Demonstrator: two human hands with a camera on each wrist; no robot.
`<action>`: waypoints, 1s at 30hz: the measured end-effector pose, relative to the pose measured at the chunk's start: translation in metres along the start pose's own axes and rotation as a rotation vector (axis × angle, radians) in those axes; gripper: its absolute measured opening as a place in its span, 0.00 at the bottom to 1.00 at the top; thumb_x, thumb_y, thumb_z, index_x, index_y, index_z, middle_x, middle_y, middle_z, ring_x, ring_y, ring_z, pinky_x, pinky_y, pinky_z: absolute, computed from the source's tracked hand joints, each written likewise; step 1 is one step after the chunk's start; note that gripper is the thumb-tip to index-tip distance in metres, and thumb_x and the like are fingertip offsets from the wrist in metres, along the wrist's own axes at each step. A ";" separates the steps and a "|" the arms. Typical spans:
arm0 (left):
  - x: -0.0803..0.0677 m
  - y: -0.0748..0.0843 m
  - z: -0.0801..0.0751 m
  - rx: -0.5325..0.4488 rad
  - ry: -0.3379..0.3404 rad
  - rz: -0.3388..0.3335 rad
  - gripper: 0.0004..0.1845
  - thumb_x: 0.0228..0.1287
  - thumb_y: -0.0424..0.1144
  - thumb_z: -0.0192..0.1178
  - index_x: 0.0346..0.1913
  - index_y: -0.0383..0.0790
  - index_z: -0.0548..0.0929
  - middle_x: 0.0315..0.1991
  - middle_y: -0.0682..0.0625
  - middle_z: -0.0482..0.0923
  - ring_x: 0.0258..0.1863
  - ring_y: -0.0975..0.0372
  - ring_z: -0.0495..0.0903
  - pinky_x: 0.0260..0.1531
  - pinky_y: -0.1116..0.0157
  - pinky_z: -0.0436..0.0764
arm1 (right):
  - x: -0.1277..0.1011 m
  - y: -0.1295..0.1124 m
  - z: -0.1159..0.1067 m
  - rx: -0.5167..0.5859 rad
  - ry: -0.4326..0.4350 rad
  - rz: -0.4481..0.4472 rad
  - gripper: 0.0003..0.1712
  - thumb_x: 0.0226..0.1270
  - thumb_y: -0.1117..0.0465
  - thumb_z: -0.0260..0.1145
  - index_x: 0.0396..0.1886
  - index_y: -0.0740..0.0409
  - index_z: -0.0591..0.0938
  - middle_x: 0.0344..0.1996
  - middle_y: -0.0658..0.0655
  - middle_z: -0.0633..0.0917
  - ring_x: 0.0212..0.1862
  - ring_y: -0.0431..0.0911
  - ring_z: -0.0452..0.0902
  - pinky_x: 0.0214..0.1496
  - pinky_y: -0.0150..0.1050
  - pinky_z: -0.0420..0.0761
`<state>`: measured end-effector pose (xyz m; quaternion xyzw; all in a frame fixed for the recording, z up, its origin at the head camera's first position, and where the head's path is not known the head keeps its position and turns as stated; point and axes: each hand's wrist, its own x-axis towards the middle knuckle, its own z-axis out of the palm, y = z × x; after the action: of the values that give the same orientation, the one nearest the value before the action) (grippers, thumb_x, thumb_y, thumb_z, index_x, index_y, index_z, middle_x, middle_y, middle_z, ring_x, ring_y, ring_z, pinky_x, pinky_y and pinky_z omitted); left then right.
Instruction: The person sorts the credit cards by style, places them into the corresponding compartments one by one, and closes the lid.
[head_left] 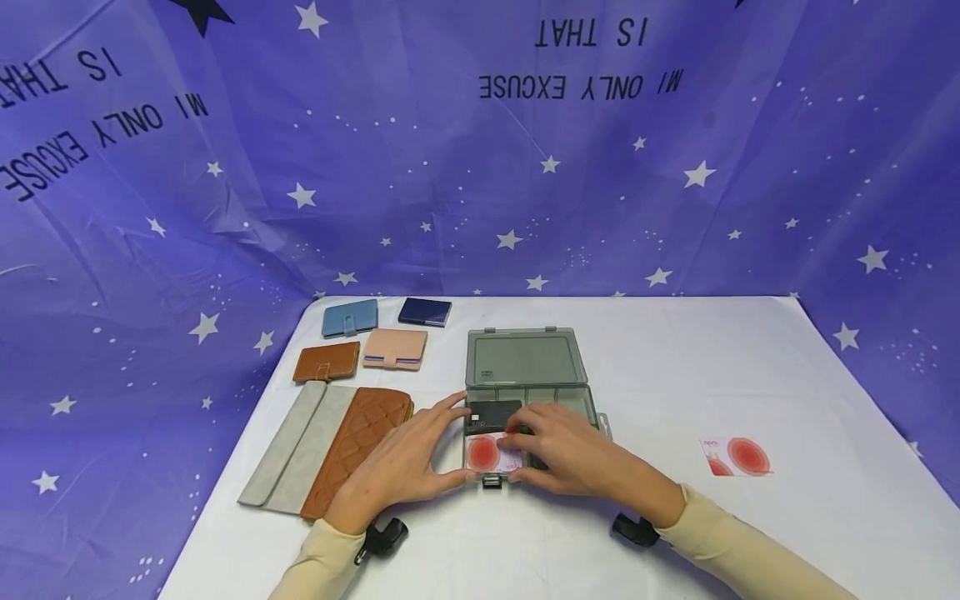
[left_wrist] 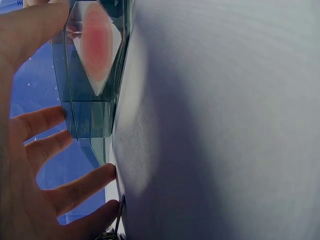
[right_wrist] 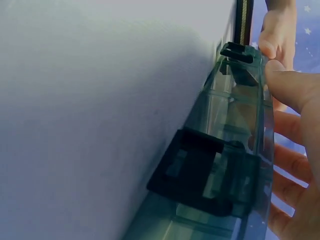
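A translucent grey-green divided plastic box (head_left: 527, 358) lies with its lid folded back. A white card with a red circle (head_left: 483, 454) lies in its front left part, just in front of a black card marked VIP (head_left: 495, 412). My right hand (head_left: 566, 446) reaches over the box, bent fingertips touching the white card's right end and thumb at the front rim. My left hand (head_left: 408, 462) stands beside the box's left side, fingers spread and thumb tip at the front left corner. In the left wrist view the red-circled card (left_wrist: 96, 42) shows through the clear wall.
A similar card (head_left: 737, 457) lies on the white table to the right. At left are a grey-and-brown pouch (head_left: 322, 450), a brown wallet (head_left: 327, 362), a pink wallet (head_left: 396, 347), a blue wallet (head_left: 351, 317) and a dark blue card case (head_left: 425, 312).
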<state>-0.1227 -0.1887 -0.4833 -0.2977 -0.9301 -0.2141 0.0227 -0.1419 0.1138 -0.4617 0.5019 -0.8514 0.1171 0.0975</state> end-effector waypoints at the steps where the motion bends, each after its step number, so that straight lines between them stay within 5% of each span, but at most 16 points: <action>1: 0.000 0.000 0.000 0.001 0.001 0.001 0.49 0.65 0.73 0.66 0.80 0.47 0.71 0.86 0.52 0.59 0.72 0.50 0.76 0.60 0.43 0.83 | 0.000 0.000 0.001 -0.003 -0.003 -0.005 0.25 0.72 0.37 0.74 0.58 0.45 0.90 0.56 0.48 0.84 0.59 0.47 0.81 0.61 0.50 0.83; 12: 0.000 -0.001 0.001 -0.011 0.007 0.000 0.49 0.65 0.73 0.66 0.80 0.46 0.72 0.86 0.53 0.59 0.72 0.50 0.76 0.61 0.43 0.82 | -0.018 0.017 -0.009 0.180 0.007 0.056 0.19 0.76 0.46 0.73 0.60 0.46 0.88 0.59 0.46 0.82 0.59 0.44 0.82 0.58 0.47 0.85; 23: 0.001 0.000 0.002 -0.008 0.002 -0.009 0.49 0.65 0.74 0.65 0.80 0.47 0.72 0.86 0.55 0.58 0.73 0.50 0.75 0.62 0.43 0.82 | -0.085 0.060 -0.037 0.207 0.105 0.278 0.25 0.68 0.56 0.81 0.64 0.48 0.87 0.57 0.42 0.85 0.60 0.43 0.83 0.60 0.48 0.85; 30: 0.000 -0.001 0.002 0.011 0.013 0.002 0.49 0.65 0.73 0.67 0.80 0.47 0.72 0.86 0.54 0.59 0.72 0.50 0.77 0.61 0.44 0.83 | -0.143 0.090 -0.043 0.200 0.131 0.418 0.28 0.62 0.62 0.83 0.62 0.50 0.87 0.54 0.44 0.88 0.58 0.44 0.85 0.62 0.23 0.75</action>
<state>-0.1234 -0.1886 -0.4856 -0.2970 -0.9308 -0.2107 0.0304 -0.1503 0.2878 -0.4699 0.3132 -0.9128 0.2510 0.0759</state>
